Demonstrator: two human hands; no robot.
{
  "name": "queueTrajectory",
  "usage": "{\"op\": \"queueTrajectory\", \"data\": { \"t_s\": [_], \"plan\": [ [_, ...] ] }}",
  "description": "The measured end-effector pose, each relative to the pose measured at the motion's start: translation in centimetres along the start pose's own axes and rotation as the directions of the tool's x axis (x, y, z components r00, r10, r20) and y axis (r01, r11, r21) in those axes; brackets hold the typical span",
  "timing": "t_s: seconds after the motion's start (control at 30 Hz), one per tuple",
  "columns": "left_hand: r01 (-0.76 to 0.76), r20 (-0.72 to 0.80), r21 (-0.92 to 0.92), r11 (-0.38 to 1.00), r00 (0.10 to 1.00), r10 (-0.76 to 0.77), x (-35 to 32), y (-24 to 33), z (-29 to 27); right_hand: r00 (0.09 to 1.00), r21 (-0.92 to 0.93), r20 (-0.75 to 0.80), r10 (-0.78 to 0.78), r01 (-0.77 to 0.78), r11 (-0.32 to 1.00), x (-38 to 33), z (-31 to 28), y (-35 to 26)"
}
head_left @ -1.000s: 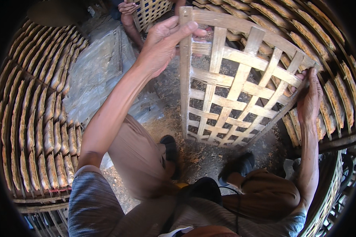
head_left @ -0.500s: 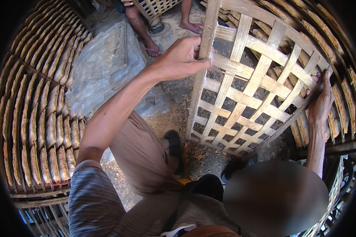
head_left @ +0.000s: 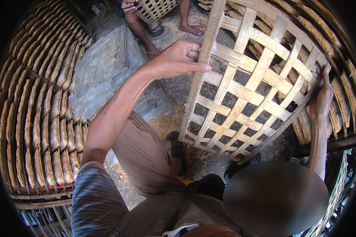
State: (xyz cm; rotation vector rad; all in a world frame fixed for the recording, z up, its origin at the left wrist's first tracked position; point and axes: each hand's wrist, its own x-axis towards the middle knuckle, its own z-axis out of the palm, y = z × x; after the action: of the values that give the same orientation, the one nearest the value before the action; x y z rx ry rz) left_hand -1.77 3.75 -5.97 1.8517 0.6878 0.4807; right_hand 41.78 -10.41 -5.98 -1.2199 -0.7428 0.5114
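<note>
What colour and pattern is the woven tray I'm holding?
Pale tan bamboo tray, an open criss-cross lattice of flat strips; seen in the head view.

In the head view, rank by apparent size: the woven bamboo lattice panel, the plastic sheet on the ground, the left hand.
1. Woven bamboo lattice panel, largest.
2. Plastic sheet.
3. Left hand, smallest, though fisheye and nearness skew this.
</note>
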Motion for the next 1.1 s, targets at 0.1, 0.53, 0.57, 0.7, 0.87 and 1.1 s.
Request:
{"op": "queueTrajectory", "data": {
  "t_s": [0.1,0.53,0.57,0.7,0.87,1.1],
  "plan": [
    [-0.034,-0.124,-0.044,0.998,0.992,0.028,0.2,0.7,0.6,0.999,0.019,-0.026,0.031,-0.031,0.999,0.7,-0.7,0.1],
    [-0.212,-0.571,-0.340,0.916,0.820,-0.022,0.8,0.3,3.2,0.996,0.035,-0.089,-0.014,0.017,0.999,0.1,0.1,-0.7],
    [-0.211,-0.557,-0.420,0.883,0.828,-0.068,0.6,0.5,3.1,0.996,0.033,-0.090,-0.015,0.018,0.999,0.0,0.4,-0.9],
    [0.066,-0.348,-0.578,0.813,0.881,-0.319,0.9,-0.7,0.6,0.999,0.066,-0.036,0.035,-0.032,0.997,1.0,-0.9,-0.3],
    [-0.008,-0.040,-0.295,0.955,0.999,-0.004,0.7,-0.5,1.4,0.997,0.029,-0.078,0.025,-0.023,0.999,0.7,-0.9,0.1],
    [-0.059,-0.308,0.139,0.989,0.946,0.100,0.5,0.1,3.5,0.998,0.030,-0.063,0.015,-0.013,0.999,0.7,-0.6,-0.6]
  ]
}}
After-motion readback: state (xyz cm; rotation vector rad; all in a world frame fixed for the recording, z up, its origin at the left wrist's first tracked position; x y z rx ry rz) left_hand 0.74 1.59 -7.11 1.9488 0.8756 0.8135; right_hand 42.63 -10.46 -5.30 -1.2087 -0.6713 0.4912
